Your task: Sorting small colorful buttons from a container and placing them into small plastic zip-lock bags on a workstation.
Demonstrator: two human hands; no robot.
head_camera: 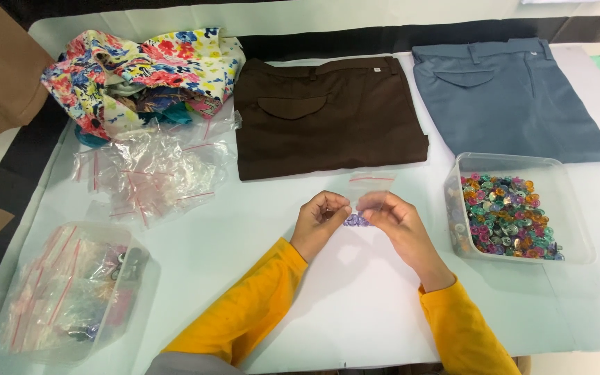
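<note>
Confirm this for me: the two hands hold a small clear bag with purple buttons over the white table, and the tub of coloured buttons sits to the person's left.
Wrong on one point. In the head view the tub of coloured buttons sits to the person's right, beside the right hand. The rest stands: the left hand and right hand hold a small clear bag with purple buttons over the white table.

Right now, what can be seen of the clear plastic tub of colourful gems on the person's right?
The clear rectangular plastic tub stands open, with no lid, on the white table, near the person's right hand but not touched by it. Its walls are see-through with rounded corners. Inside lies a heap of small shiny faceted gems in green, pink, orange, teal and purple, filling the left and middle part; the right part of the floor shows bare. The folded grey-blue trousers lie just behind it.
</note>
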